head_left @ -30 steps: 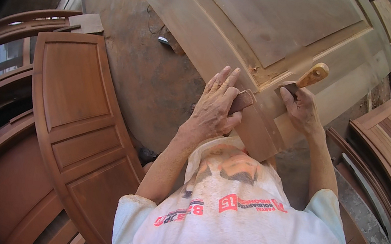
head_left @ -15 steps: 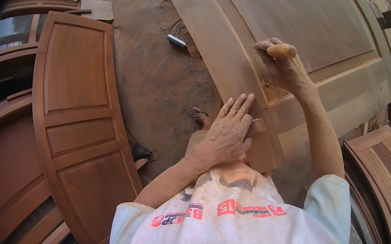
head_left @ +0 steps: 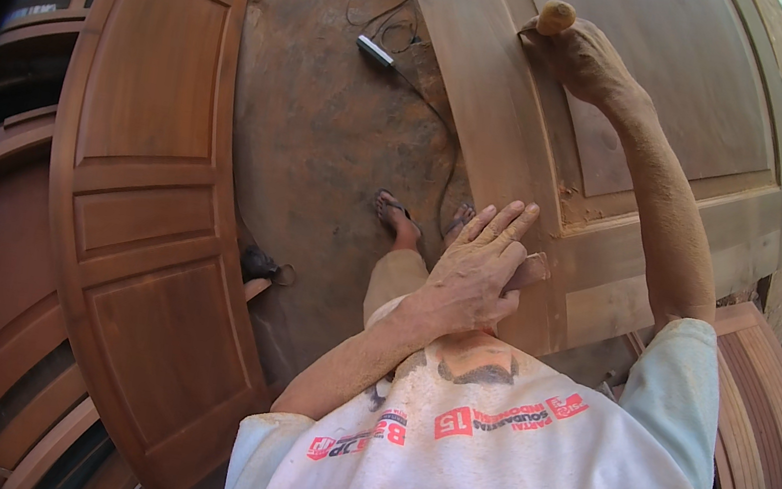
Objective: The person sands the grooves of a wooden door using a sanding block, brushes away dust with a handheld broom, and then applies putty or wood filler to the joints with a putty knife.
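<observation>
A pale, dusty wooden panel door (head_left: 480, 86) lies in front of me, with shavings (head_left: 579, 207) at the near corner of its recessed panel. My right hand (head_left: 585, 63) is closed round a chisel-like tool (head_left: 556, 18) over the groove along the panel's left side. Its rounded wooden handle sticks up; most of the blade is hidden. My left hand (head_left: 473, 272) rests on the door's near left part, fingers stretched flat. A small brown block (head_left: 530, 272) pokes out between its thumb and forefinger, partly covered by the hand.
A reddish-brown panel door (head_left: 147, 218) leans at the left among other wooden pieces. On the floor lie a small box with a cord (head_left: 375, 52) and a dark object (head_left: 258, 265). More slatted wood (head_left: 762, 401) stands at the right. My sandalled foot (head_left: 395, 207) shows below.
My right hand has moved with the tool along the groove, farther from the near corner. My left hand stays about where it was on the door. The whole view has shifted somewhat.
</observation>
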`<action>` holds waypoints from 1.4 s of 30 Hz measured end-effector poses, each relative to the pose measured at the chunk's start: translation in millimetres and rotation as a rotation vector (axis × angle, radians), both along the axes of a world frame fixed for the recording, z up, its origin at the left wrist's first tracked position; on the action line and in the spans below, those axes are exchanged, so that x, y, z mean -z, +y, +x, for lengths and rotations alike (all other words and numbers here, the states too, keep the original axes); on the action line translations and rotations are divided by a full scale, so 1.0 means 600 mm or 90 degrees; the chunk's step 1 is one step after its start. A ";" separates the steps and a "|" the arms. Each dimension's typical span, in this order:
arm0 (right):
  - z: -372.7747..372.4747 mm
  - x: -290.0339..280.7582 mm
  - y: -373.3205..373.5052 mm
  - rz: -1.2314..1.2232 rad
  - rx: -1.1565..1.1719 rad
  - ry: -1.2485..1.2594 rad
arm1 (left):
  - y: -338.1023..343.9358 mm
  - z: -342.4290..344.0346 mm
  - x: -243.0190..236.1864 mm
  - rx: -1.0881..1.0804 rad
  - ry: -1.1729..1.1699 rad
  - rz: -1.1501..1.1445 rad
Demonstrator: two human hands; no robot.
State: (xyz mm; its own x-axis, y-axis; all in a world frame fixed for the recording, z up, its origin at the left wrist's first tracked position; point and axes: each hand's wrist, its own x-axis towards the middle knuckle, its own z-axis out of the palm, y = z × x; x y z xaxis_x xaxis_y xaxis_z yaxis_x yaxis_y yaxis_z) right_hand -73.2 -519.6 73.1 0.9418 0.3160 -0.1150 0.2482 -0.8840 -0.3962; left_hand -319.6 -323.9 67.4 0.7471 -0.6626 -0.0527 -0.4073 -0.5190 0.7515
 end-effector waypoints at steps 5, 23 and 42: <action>0.007 -0.026 0.002 -0.022 -0.072 0.024 | 0.000 0.000 0.003 -0.005 -0.007 -0.009; -0.230 -0.049 -0.087 0.111 0.047 0.080 | 0.012 0.007 -0.001 0.049 0.006 -0.028; -0.428 -0.103 -0.045 0.054 -0.111 0.297 | 0.320 -0.095 0.086 -0.395 0.255 -0.038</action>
